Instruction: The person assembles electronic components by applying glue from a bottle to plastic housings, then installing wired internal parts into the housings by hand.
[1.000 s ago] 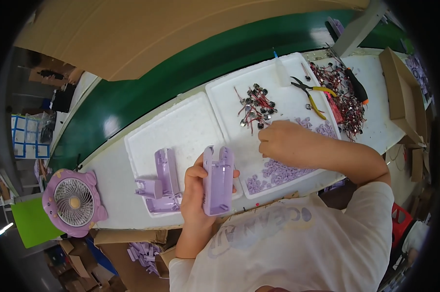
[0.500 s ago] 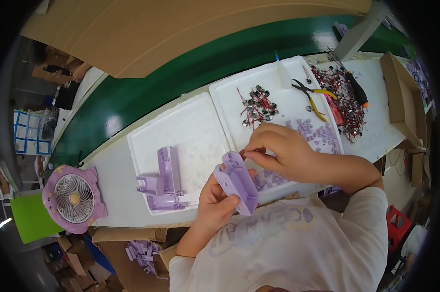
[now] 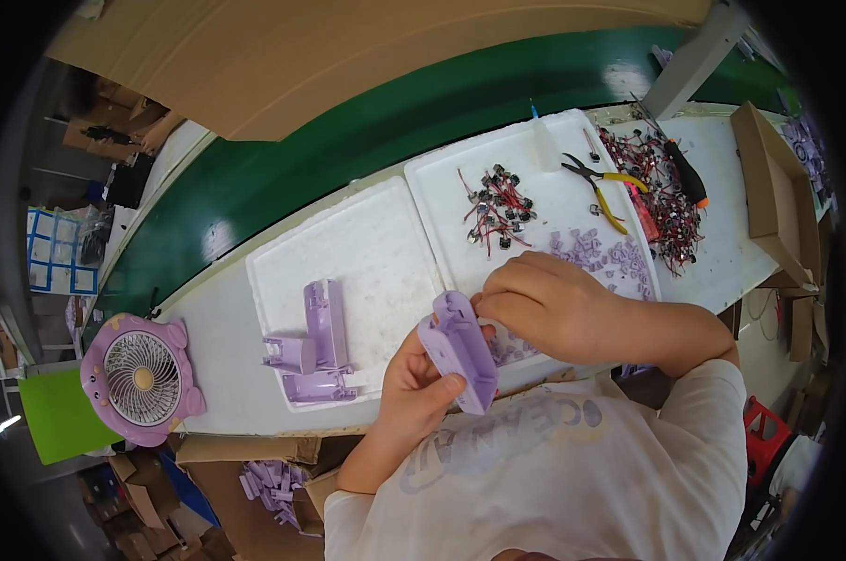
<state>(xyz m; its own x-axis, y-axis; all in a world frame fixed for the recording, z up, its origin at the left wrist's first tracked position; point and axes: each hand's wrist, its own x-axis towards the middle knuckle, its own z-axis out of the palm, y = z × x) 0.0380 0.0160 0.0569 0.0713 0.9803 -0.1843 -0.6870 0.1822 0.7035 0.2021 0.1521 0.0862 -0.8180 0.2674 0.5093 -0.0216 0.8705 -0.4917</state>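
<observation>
Two hands on one lilac plastic housing (image 3: 460,351). Left hand (image 3: 421,381) has its grip closed round the lower end, thumb across the front face, fingers behind. Right hand (image 3: 540,304) pinches at the upper end, fingertips drawn together against the rim; whether a small part sits between them cannot be told. Housing: long, slab-like with rounded top, pale purple, tilted with its upper end leaning left, held just above the near edge of the bench (image 3: 213,341), close to the person's chest. Two white foam trays (image 3: 367,238) lie side by side on the bench. Left tray carries one cluster of purple housing parts (image 3: 313,346), one piece upright. Right tray, partly under the right hand, holds a heap of small lilac clips (image 3: 601,254) and a bunch of small switches with red wires (image 3: 493,206). One pair of yellow-handled pliers (image 3: 599,187) lies beyond, beside a larger tangle of wired parts (image 3: 661,192). One finished purple desk fan (image 3: 141,379) rests at the bench's left end. Green conveyor belt (image 3: 367,131) runs behind the trays.
</observation>
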